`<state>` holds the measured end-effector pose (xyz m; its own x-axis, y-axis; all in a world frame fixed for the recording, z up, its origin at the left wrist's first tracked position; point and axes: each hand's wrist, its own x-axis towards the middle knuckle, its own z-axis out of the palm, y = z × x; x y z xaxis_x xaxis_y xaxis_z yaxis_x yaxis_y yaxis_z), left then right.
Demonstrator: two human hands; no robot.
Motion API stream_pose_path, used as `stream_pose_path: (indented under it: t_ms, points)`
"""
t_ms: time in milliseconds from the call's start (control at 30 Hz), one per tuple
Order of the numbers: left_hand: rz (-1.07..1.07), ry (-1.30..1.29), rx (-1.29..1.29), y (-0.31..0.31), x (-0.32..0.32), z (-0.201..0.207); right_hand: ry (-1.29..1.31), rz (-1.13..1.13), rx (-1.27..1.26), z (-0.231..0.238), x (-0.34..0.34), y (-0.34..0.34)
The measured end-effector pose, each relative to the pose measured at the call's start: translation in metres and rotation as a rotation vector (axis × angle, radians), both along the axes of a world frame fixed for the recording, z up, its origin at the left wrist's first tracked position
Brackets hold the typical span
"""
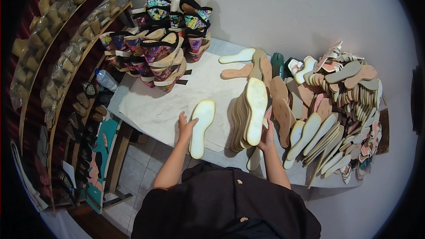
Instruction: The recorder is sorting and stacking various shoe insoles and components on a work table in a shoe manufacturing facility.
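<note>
A pale cream shoe insole [202,128] lies upright in view at the table's front edge, its heel end reaching past the edge. My left hand [186,128] is at its left side, thumb over the insole's edge and the other fingers apart from it. Right of it stands a tall, leaning stack of cream insoles [239,124], topped by a white-faced insole [256,110]. My right hand [267,137] is against the right side of this stack, fingers pointing up. Part of that hand is hidden, and its grip cannot be made out.
Colourful wedge sandals [164,53] are piled at the back left on a white cloth [146,102]. Pink, grey and cream insoles [318,128] heap up across the right. Shelves of wooden shoe forms [59,68] line the left, with a plastic bottle [106,79] beside the table.
</note>
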<state>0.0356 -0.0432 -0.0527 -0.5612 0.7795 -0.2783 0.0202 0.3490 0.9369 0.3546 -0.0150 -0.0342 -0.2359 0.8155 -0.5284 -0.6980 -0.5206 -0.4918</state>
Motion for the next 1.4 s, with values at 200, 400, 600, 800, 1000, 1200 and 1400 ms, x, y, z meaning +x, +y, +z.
stream_pose_path:
  t_ms: [200,400,600,800,1000,1200,1400]
  points:
    - [-0.437,-0.106,-0.179,-0.015,-0.009,-0.022,-0.053,0.043,0.023,0.008,-0.009,0.000]
    - [-0.483,-0.255,-0.189,-0.008,-0.007,0.004,-0.011,-0.080,0.084,0.000,-0.014,-0.003]
    - [-0.421,-0.004,-0.277,-0.014,-0.002,-0.022,0.042,-0.123,0.104,-0.001,-0.028,-0.005]
    - [-0.362,-0.075,-0.149,-0.014,-0.027,0.003,-0.009,-0.120,0.098,0.002,-0.021,-0.008]
    - [-0.310,-0.029,-0.201,-0.005,-0.118,-0.001,-0.429,-0.135,0.171,0.049,-0.030,-0.009]
    - [-0.377,1.076,-0.034,0.021,-0.019,0.127,-1.012,-0.272,0.614,0.072,-0.013,0.004]
    - [-0.839,0.979,0.467,0.180,0.031,0.085,-1.968,0.463,0.586,0.126,-0.066,0.014]
